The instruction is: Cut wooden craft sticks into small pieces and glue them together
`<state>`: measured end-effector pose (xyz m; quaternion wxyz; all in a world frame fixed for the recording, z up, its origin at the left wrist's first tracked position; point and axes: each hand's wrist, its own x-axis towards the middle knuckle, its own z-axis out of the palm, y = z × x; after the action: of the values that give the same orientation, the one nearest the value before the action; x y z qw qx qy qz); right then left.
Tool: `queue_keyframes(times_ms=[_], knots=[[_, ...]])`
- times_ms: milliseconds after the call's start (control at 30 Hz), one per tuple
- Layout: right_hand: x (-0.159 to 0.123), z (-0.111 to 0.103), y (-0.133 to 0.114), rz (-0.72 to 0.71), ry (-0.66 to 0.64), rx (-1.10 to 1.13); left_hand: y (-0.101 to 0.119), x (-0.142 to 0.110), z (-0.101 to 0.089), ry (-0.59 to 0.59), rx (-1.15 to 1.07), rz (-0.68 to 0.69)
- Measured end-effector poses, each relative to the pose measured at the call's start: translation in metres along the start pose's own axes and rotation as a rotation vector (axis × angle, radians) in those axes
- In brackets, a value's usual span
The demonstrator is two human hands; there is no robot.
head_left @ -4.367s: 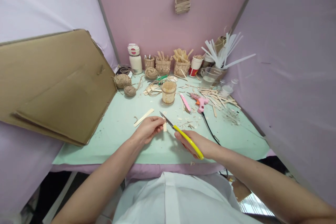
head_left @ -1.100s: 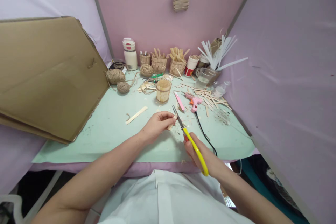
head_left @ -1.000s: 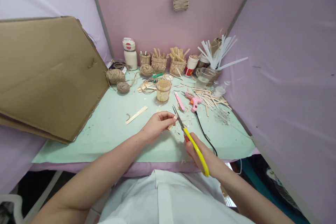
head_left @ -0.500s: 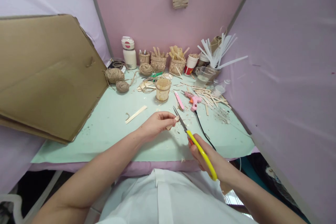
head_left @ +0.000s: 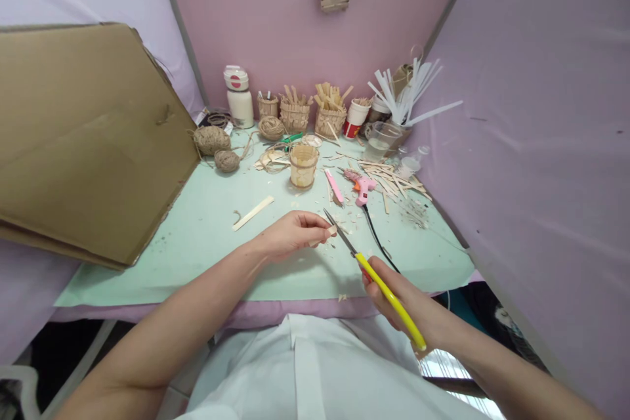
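Observation:
Between the thumb and fingers of my left hand is a short piece of flat wooden stick, mostly hidden by the fingers. My right hand is closed round yellow-handled scissors, whose blades point up and left, right at the end of the stick piece. Whether the blades touch the wood I cannot tell. Beyond my left hand stands a small round wooden cup with a twine band. A longer flat stick lies left of it. A pink cutter and a pink glue gun lie to its right.
Balls of twine sit at the back left near a large cardboard sheet. Stick-filled baskets, a white jar and a cup of white glue sticks line the back. Loose thin sticks lie right. The glue gun's black cord runs to the front edge.
The scissors and my right hand have moved slightly right and down. My left hand still pinches the stick piece, of which less shows now. The view has shifted a little.

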<state>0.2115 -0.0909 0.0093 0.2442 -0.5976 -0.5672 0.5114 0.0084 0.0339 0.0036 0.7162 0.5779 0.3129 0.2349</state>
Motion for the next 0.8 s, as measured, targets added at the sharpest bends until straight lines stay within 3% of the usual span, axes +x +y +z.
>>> queue_keyframes(times_ms=[233, 433, 533, 700, 800], knots=[[-0.006, -0.005, -0.013, 0.047, -0.097, -0.007, 0.002, -0.001, 0.0, -0.019, 0.037, -0.015], [-0.002, -0.008, -0.002, 0.079, -0.141, 0.093, 0.0, -0.001, -0.003, -0.033, 0.057, -0.014], [0.008, -0.01, -0.001, -0.016, -0.065, 0.1, -0.003, 0.001, -0.004, -0.013, 0.028, -0.012], [0.032, -0.009, -0.019, -0.125, 0.228, 0.085, -0.007, 0.002, -0.003, -0.041, -0.118, -0.031], [0.045, -0.003, -0.028, -0.259, 0.261, 0.16, -0.008, 0.001, 0.0, -0.101, -0.25, -0.045]])
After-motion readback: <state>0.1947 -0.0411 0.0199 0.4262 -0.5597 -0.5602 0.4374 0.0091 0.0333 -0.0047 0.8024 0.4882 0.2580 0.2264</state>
